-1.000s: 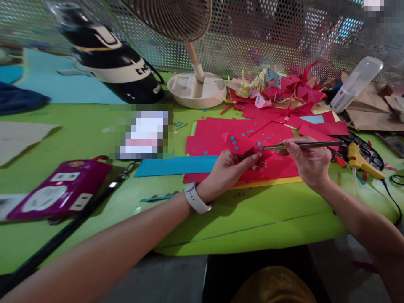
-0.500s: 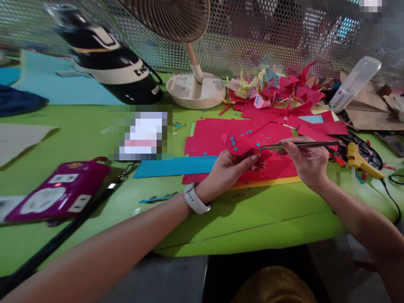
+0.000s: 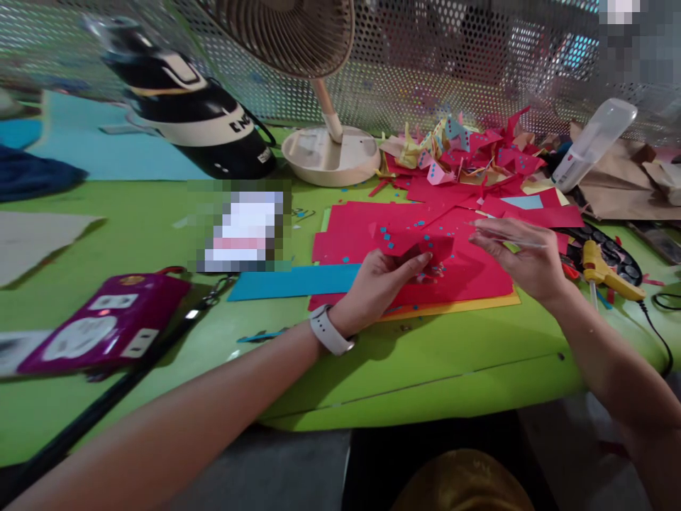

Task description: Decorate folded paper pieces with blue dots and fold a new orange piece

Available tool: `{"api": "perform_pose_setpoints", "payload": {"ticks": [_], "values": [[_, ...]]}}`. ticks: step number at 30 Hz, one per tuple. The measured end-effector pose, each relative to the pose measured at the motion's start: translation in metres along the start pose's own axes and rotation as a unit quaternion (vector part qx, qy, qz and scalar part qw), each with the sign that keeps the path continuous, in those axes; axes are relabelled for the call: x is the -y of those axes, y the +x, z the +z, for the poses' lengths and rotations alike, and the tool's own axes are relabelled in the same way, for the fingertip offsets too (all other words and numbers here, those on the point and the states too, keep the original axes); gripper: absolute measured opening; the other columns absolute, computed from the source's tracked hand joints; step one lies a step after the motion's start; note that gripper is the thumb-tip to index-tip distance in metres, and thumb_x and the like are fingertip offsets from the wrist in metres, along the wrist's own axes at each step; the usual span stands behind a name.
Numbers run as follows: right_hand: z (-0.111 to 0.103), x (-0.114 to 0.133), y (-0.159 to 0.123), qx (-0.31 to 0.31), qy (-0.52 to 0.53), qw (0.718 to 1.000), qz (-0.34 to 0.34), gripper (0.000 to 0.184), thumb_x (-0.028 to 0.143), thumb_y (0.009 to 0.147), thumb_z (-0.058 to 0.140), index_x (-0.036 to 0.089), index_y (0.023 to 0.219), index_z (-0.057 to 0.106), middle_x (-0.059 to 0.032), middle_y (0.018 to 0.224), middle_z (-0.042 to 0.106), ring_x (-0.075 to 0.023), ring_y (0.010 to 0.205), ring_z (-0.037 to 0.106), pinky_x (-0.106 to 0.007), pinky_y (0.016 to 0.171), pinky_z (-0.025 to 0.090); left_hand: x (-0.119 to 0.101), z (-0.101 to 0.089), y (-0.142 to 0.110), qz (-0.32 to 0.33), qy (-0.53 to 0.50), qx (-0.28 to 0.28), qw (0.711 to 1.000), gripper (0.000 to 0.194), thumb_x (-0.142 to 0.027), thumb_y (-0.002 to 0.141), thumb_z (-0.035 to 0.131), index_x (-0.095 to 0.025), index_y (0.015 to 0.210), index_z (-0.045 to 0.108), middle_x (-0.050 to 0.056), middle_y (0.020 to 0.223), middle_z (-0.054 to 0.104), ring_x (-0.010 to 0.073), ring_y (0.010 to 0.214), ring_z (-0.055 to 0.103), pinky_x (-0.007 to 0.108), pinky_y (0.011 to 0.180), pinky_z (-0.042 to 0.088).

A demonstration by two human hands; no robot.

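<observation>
Between the thumb and fingers of my left hand [image 3: 379, 287], which wears a white watch, is a piece of red paper [image 3: 439, 251] with small blue squares on it. The hand is over larger red sheets [image 3: 345, 220] scattered with blue bits. To its right, my right hand [image 3: 532, 266] is closed on metal tweezers [image 3: 513, 233], smeared by motion. Their tips are apart from the held paper. A blue paper strip [image 3: 290, 282] lies left of my left hand.
Behind the sheets are a heap of folded paper pieces [image 3: 468, 152] and a fan base [image 3: 303, 163]. A yellow glue gun [image 3: 604, 273] lies at right. A black bottle [image 3: 194, 128], phone [image 3: 247, 223] and purple power strip [image 3: 106, 319] are at left.
My right hand has drawn the tweezers back from the red paper and turned them. My left hand keeps its hold, with the paper tilted slightly differently.
</observation>
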State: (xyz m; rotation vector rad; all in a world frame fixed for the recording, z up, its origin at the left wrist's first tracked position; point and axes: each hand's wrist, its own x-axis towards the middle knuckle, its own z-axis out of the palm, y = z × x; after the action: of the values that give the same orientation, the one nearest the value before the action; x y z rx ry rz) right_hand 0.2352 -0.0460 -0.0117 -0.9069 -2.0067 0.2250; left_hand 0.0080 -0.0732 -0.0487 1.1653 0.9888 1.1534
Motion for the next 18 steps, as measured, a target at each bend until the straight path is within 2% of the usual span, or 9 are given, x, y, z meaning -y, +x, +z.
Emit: {"api": "perform_pose_setpoints", "payload": {"ticks": [2,4,8,10,13,15,18], "values": [[-0.003,-0.015,-0.001,0.098,-0.089,0.991,-0.018,0.018,0.022,0.087,0.07,0.028,0.102,0.076,-0.0018,0.099,0.079,-0.0199,0.09,0.076,-0.03,0.074,0.06,0.0,-0.002,0.001,-0.01,0.0,-0.009,1.0,0.032,-0.047,0.075,0.079,-0.016,0.079,0.076,0.006,0.076,0.077,0.0182,0.071,0.072,0.03,0.069,0.06],[-0.003,-0.028,-0.004,0.178,-0.175,0.968,-0.017,0.028,0.009,0.083,0.066,0.028,0.099,0.078,-0.0023,0.1,0.079,-0.0209,0.091,0.075,-0.028,0.071,0.06,-0.002,-0.003,0.002,-0.025,0.005,-0.017,1.0,0.029,-0.046,0.075,0.078,-0.016,0.077,0.077,0.006,0.076,0.078,0.0185,0.071,0.072,0.029,0.068,0.059],[-0.004,-0.036,-0.006,0.282,-0.26,0.924,-0.002,0.045,-0.004,0.075,0.058,0.028,0.1,0.078,-0.0022,0.106,0.078,-0.0206,0.091,0.076,-0.028,0.073,0.06,-0.002,-0.005,0.003,-0.043,0.015,-0.026,0.999,0.029,-0.045,0.074,0.08,-0.016,0.076,0.077,0.005,0.075,0.078,0.0172,0.067,0.07,0.027,0.062,0.056],[-0.009,-0.028,-0.002,0.297,-0.262,0.918,0.008,0.045,-0.002,0.078,0.056,0.028,0.104,0.078,-0.0029,0.113,0.077,-0.0222,0.097,0.075,-0.031,0.08,0.061,0.002,-0.006,0.005,-0.04,0.0,-0.025,0.999,0.031,-0.046,0.071,0.082,-0.016,0.079,0.078,0.006,0.076,0.078,0.0169,0.07,0.071,0.028,0.067,0.057],[-0.029,-0.008,0.009,0.286,-0.249,0.925,0.021,0.038,0.01,0.089,0.052,0.025,0.116,0.074,-0.0052,0.124,0.073,-0.0254,0.116,0.068,-0.038,0.096,0.058,0.009,-0.007,0.01,-0.026,-0.034,-0.018,0.999,0.036,-0.047,0.068,0.085,-0.015,0.082,0.079,0.006,0.079,0.078,0.0168,0.076,0.071,0.029,0.077,0.058],[-0.049,0.005,0.014,0.274,-0.237,0.932,0.025,0.037,0.018,0.094,0.049,0.024,0.123,0.071,-0.0047,0.127,0.071,-0.0249,0.121,0.065,-0.041,0.104,0.053,0.011,-0.007,0.013,-0.014,-0.039,-0.025,0.999,0.036,-0.046,0.065,0.086,-0.015,0.081,0.079,0.006,0.078,0.078,0.0157,0.075,0.07,0.028,0.077,0.057],[-0.086,0.016,0.008,0.259,-0.261,0.928,0.064,0.038,0.026,0.096,0.048,0.029,0.129,0.067,-0.0014,0.129,0.07,-0.024,0.119,0.066,-0.04,0.104,0.052,0.009,-0.007,0.014,-0.011,-0.043,-0.038,0.998,0.035,-0.044,0.062,0.088,-0.015,0.08,0.079,0.005,0.08,0.079,0.0146,0.074,0.07,0.027,0.075,0.057]]}}
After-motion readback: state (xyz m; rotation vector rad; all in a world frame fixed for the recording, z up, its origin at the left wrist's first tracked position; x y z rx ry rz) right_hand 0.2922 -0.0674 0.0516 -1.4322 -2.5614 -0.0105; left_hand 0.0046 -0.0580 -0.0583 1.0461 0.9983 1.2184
